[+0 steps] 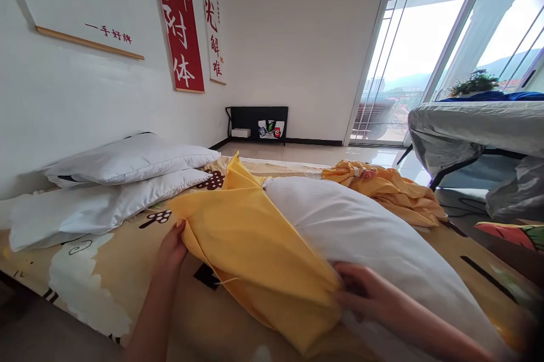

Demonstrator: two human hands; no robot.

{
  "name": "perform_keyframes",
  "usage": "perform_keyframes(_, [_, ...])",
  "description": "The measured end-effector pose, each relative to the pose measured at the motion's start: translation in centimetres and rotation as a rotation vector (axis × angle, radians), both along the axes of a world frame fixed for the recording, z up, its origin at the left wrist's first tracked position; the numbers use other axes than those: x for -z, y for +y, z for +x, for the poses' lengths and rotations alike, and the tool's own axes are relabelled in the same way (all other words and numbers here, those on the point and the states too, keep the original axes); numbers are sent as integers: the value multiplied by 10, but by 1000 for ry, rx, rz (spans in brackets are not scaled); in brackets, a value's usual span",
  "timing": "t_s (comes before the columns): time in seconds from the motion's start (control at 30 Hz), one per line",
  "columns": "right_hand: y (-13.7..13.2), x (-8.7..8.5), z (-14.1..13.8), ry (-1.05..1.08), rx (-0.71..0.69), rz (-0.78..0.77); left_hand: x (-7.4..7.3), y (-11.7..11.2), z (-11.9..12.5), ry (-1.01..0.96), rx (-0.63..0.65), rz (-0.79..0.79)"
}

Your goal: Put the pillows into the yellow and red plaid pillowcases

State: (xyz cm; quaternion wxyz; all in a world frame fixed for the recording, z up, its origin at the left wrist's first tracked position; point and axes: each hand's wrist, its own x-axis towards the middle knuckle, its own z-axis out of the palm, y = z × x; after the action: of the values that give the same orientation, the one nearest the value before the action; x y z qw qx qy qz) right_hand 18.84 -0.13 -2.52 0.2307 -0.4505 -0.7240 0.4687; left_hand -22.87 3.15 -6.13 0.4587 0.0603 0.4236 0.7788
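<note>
A yellow pillowcase (255, 237) covers one end of a plump white pillow (365, 226) lying on the bed (178, 305). My left hand (172, 246) pinches the case at its left corner, thumb on the fabric. At the case's opening edge, my right hand (361, 288) grips the cloth against the pillow; it is slightly blurred and some of its fingers are hidden. The rest of the pillow stretches bare toward the lower right.
Two white pillows (131, 164) are stacked by the left wall. Crumpled yellow-orange bedding (382, 189) lies at the bed's far right. Beyond it stands a plastic-wrapped table (476, 124). A black board (250, 118) leans on the back wall, near a sliding glass door (399, 62).
</note>
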Motion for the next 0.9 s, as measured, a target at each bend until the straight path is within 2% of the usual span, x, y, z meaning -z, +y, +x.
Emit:
perform_keyframes(0.1, [1, 2, 6, 17, 67, 2, 5, -2, 3, -2, -12, 16])
perform_keyframes(0.2, [6, 11, -1, 6, 122, -39, 14, -18, 16, -4, 54, 24])
perform_keyframes(0.33, [12, 20, -9, 8, 95, -95, 33, -51, 47, -22, 137, 7])
perform_keyframes(0.4, [11, 17, -6, 19, 68, -68, 42, -63, 60, -25, 172, -32])
perform_keyframes(0.47, [7, 13, -3, 20, -14, -35, 44, -66, 65, 19, 177, -86])
perform_keyframes(0.57, [-3, 10, -2, -26, -147, -46, 32, -57, 56, 127, 39, -131])
perform_keyframes(0.63, [-10, 13, -5, -54, -232, -105, 18, -44, 45, 173, -64, -75])
perform_keyframes(0.7, [-16, 17, -8, -71, -254, -112, 2, -31, 36, 195, -109, -13])
perform_keyframes(0.8, [-21, 19, 2, -135, -103, 2, -16, -15, 33, 185, -138, 67])
perform_keyframes(0.9, [-23, 14, 30, -130, 8, 80, -24, -4, 37, 146, -166, 136])
